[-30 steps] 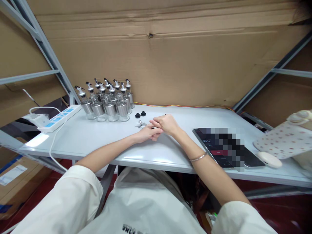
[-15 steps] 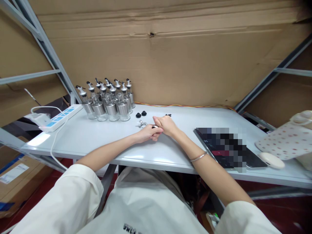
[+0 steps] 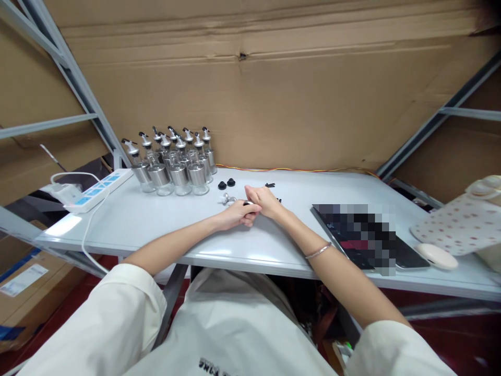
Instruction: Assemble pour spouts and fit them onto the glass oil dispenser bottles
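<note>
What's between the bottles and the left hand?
In the head view, small silver parts lie between the bottles and the left hand, with two black pieces behind them.

Piece [image 3: 248, 203] in hands [image 3: 237, 213] mostly hidden; dark screen [image 3: 354, 241] partly blurred; spotted object [image 3: 454, 230] cut off.

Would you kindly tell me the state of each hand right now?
Left hand: closed on a small dark part.
Right hand: closed, against the left; whether it grips anything cannot be told.
</note>
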`<state>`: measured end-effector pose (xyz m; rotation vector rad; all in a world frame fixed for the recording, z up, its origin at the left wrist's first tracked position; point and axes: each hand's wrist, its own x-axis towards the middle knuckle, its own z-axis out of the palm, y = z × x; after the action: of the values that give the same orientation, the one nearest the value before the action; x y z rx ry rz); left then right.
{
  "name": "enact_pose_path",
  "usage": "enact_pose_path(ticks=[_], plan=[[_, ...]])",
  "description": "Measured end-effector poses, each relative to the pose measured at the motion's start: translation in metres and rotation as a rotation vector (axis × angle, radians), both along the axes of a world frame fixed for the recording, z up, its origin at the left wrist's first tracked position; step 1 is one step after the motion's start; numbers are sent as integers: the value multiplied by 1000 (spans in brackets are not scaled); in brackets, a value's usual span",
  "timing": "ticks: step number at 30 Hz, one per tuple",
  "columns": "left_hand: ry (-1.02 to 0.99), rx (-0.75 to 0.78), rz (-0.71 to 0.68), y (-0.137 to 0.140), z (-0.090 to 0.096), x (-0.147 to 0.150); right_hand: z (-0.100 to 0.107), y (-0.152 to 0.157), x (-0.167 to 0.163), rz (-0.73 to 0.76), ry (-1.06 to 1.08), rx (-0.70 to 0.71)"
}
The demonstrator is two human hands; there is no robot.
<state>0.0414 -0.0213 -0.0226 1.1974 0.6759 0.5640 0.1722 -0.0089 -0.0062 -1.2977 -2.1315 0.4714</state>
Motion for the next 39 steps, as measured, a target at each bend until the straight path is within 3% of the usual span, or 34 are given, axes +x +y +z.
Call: enact_pose_path(ticks=[2, 6, 10, 14, 20, 23, 31, 39], plan=[[44, 121, -6, 0, -1, 0, 0, 3, 0, -14, 165, -54], [154, 549, -44, -6, -1, 3, 7, 8, 3, -70, 710, -182], [206, 576, -125, -12, -2, 8, 12, 15, 14, -89, 883, -167], [194, 552, -64, -12, -3, 8, 5, 30, 38, -195, 797, -133], [164, 531, 20, -11, -4, 7, -12, 52, 77, -387, 209, -44], [158, 520, 41, -11, -5, 8, -18, 58, 84, -456, 56, -79], [162, 507, 61, -12, -4, 8, -23, 61, 85, -570, -2, -176], [157, 513, 57, -12, -5, 6, -12, 49, 81, -464, 15, -249]])
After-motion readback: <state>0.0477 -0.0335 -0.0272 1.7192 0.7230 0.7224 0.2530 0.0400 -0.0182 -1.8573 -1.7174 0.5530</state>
